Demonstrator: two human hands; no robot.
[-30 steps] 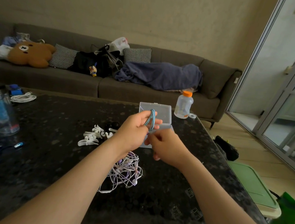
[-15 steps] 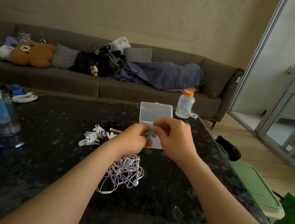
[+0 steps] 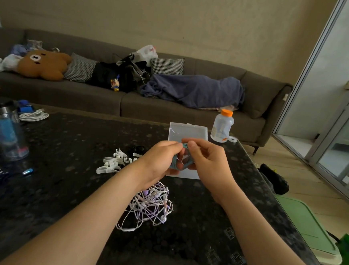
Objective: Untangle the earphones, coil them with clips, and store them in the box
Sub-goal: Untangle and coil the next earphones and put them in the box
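Both hands are working just above the clear, rectangular hinged plastic box [image 3: 188, 131], which is lying open on the dark, speckled, polished stone table [image 3: 60, 186]. The left hand [image 3: 161, 158] is gripping a small coil of thin teal earphone cable [image 3: 174, 163], with its fingers curled round the lower turns. The right hand [image 3: 206, 162] is pinching the top of the same coil between thumb and forefinger. The coil is hanging over the near half of the box; whether a clip is already on it cannot be told. Judgement: the coil is being tidied before clipping. The turns should be kept flat and even, and the left hand should be holding the bundle firmly while the right is tucking in the loose end, since this slick, springy cable is likely to unwind if the grip is relaxed. Left of the box, a scatter of small white moulded plastic clips [image 3: 112, 163] is lying within easy reach, with a few black ones [image 3: 136, 149] just beyond them. Nearer the person than the box, a loose knot of white and lilac earphone cables [image 3: 149, 205] is waiting, fine and glossy with rounded buds, thoroughly tangled. Right of the box and beyond it, a translucent, ribbed plastic bottle with an orange cap [image 3: 222, 125] is standing upright.
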